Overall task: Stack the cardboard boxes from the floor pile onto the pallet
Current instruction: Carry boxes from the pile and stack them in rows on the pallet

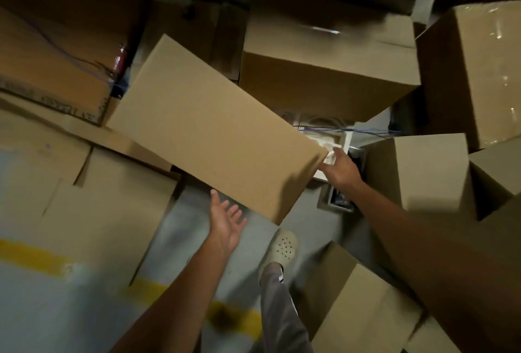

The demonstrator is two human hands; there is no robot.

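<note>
Box: plain brown, closed, tilted across mid-frame clear of the floor, its lower corner pointing toward the foot. Left hand: palm up, fingers spread, just under the box's near edge; contact uncertain. Right hand: at the box's right corner, fingertips lost against the end face and something white, so its grip cannot be told. Open room: one strip of grey floor, lower centre, crossed by a yellow line at lower left, with a pale clog and a grey trouser leg standing in it. Hemming the strip: left boxes lying low; rear box, upper centre; taped box, upper right; right box; near box, lower right, cut by the frame edge. Containers: white tray behind the box's right corner, holding a pale coil and thin blue wires, mostly hidden. Below it, a metal fitting, too blurred to name. Upper left: brown carton with blue wire across it. The top of the frame is dark and smeared, with nothing legible.
</note>
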